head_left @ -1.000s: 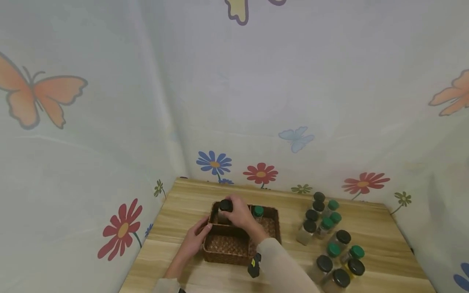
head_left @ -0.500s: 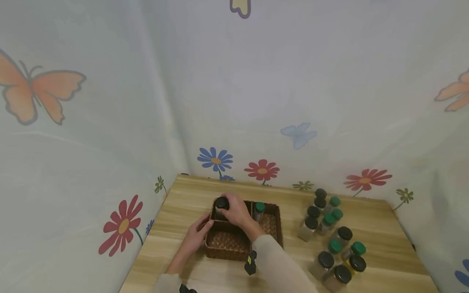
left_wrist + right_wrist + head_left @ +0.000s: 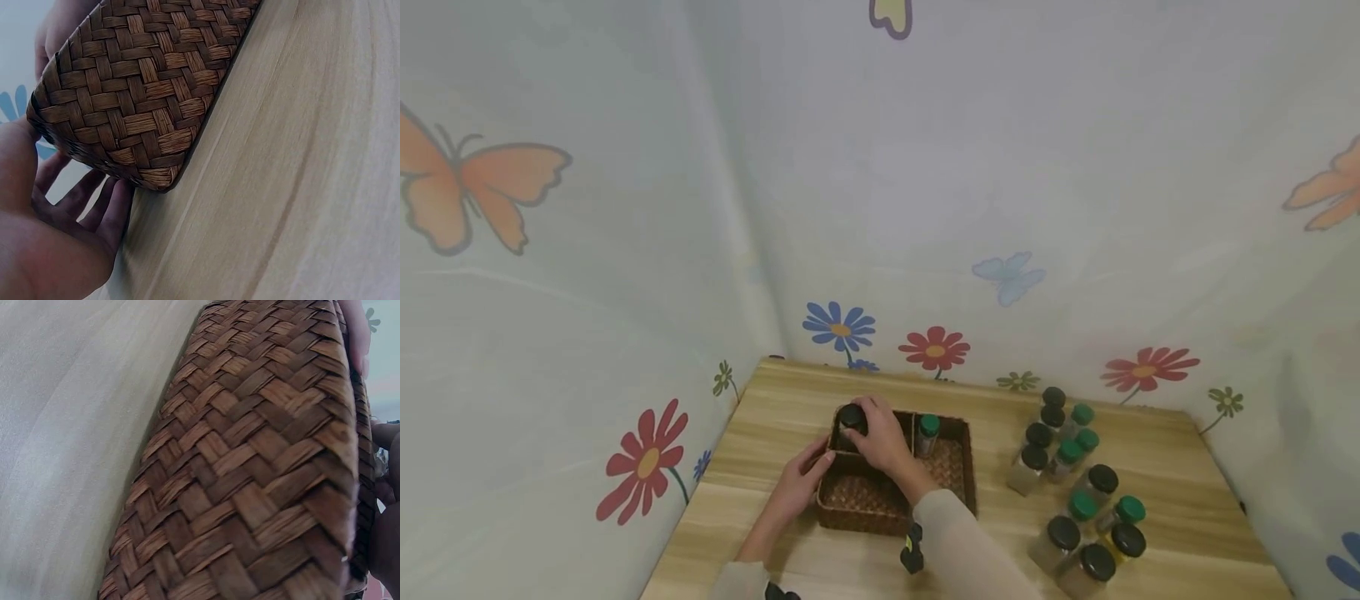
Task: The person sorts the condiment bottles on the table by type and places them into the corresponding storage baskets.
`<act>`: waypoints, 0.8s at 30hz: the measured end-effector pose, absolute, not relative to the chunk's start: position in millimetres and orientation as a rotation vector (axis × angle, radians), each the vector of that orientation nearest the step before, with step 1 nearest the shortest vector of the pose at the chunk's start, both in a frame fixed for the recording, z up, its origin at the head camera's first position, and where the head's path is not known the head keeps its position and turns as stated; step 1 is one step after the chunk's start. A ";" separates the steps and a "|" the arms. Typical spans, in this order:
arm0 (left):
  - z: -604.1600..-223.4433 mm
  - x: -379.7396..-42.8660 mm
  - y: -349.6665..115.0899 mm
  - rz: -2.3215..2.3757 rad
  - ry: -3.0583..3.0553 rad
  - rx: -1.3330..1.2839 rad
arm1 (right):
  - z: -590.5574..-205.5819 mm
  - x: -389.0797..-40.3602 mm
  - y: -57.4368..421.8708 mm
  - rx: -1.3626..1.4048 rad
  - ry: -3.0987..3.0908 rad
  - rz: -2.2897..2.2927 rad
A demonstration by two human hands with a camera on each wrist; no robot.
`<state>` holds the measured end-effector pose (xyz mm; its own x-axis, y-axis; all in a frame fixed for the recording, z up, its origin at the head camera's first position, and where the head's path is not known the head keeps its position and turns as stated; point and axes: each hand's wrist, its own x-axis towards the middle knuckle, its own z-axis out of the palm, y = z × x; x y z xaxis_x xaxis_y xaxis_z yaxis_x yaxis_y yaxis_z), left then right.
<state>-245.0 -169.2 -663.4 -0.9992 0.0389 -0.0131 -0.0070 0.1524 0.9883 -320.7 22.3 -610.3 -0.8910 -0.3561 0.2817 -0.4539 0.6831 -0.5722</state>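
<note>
A brown woven basket (image 3: pixel 867 521) with compartments sits on the table. In the head view, my left hand (image 3: pixel 795 485) holds its left side, thumb at the rim. The left wrist view shows the fingers of my left hand (image 3: pixel 69 231) against the basket's outer end wall (image 3: pixel 137 94). My right hand (image 3: pixel 882 437) grips a black-lidded jar (image 3: pixel 852 418) in the back left compartment, close to its left wall. The jar's lower part is hidden. A green-lidded jar (image 3: pixel 928 433) stands in the right compartment. The front left compartment shows its bare woven floor.
On the table (image 3: pixel 985 550) to the right stand several jars, some with black lids (image 3: pixel 1033 457) and some with green lids (image 3: pixel 1129 508). A flower-printed cloth wall (image 3: pixel 880 208) rises behind the table and at both sides.
My right hand has moved the black-lidded jar slightly left in the back left compartment. My left hand has stayed at the basket's side. The head view has shifted a little.
</note>
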 end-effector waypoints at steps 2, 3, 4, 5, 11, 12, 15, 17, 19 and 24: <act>-664.1 -244.3 -168.7 2.014 2.368 0.025 | -612.0 -319.3 23.1 0.660 -2.732 1.012; -664.5 -243.9 -168.5 2.010 2.371 0.010 | -612.5 -318.8 23.4 0.660 -2.729 1.019; -664.6 -243.6 -168.3 2.008 2.374 0.000 | -612.9 -318.4 23.6 0.663 -2.726 1.026; -664.4 -243.4 -168.1 2.005 2.376 -0.009 | -613.1 -318.3 23.9 0.661 -2.729 1.029; -660.7 -245.9 -166.7 2.011 2.350 0.000 | -609.7 -319.1 26.7 0.622 -2.696 1.080; -660.5 -246.0 -166.6 2.014 2.350 0.009 | -609.5 -319.0 27.0 0.620 -2.700 1.078; -661.0 -245.3 -166.9 2.017 2.346 -0.001 | -610.1 -317.9 27.3 0.617 -2.718 1.081; -661.6 -244.6 -167.3 2.005 2.365 -0.010 | -610.8 -317.1 27.3 0.611 -2.730 1.096; -662.0 -244.5 -167.6 1.996 2.377 -0.015 | -611.2 -316.6 27.1 0.603 -2.725 1.112; -660.9 -245.1 -168.8 1.985 2.393 -0.020 | -610.9 -316.5 26.0 0.594 -2.722 1.117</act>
<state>-245.1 -168.8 -660.9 -0.9994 0.0105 -0.0332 -0.0307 0.1850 0.9823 -316.5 26.0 -610.9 -0.9123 -0.3056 0.2726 -0.4090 0.6463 -0.6443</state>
